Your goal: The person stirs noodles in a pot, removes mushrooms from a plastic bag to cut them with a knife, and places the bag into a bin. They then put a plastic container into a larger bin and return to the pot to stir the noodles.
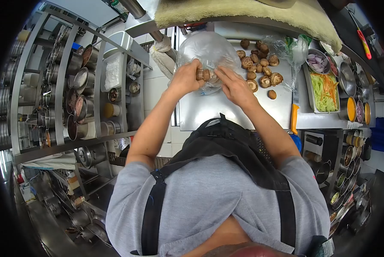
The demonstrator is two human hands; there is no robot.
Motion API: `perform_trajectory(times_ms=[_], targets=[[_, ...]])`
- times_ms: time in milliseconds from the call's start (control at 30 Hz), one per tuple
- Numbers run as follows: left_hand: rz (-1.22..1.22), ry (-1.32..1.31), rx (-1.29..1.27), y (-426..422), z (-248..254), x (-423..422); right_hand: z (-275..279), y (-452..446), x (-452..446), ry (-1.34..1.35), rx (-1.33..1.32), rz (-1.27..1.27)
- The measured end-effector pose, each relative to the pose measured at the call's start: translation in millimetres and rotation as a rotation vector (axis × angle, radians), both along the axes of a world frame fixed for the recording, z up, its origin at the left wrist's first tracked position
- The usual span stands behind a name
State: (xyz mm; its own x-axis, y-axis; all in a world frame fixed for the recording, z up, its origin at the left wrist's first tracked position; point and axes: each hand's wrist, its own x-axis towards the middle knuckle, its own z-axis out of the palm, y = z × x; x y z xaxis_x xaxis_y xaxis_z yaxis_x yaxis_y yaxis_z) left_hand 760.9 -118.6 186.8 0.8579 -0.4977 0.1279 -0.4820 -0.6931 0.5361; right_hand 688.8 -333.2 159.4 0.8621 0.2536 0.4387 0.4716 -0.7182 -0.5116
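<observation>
So I'm at a steel table [196, 112] in a cramped kitchen, with a rack [68, 85] full of metal pots off past its left edge. Loose mushrooms [264, 64] are heaped around the middle, towards the far edge; a vegetable tray [324, 92] sits by the right edge and an orange-handled knife [294, 115] near the front one. My left hand [186, 79] is curled at the clear plastic bag [207, 47], left of the heap. My right hand [237, 88] has its fingers fairly straight against the plastic. Brown mushroom shows between them; can't tell which hand grips it.
</observation>
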Motion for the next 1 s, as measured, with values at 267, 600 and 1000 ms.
perform_trajectory(times_ms=[267,600,1000], targets=[[0.441,0.173,-0.978,33,6,-20,-54,-21,29,0.157,-0.241,0.025],[0.202,0.229,-1.372,45,52,-52,12,-12,7,0.218,0.055,-0.002],[-0.298,0.662,-1.244,-30,83,-68,65,-22,-70,0.471,1.303,0.017]])
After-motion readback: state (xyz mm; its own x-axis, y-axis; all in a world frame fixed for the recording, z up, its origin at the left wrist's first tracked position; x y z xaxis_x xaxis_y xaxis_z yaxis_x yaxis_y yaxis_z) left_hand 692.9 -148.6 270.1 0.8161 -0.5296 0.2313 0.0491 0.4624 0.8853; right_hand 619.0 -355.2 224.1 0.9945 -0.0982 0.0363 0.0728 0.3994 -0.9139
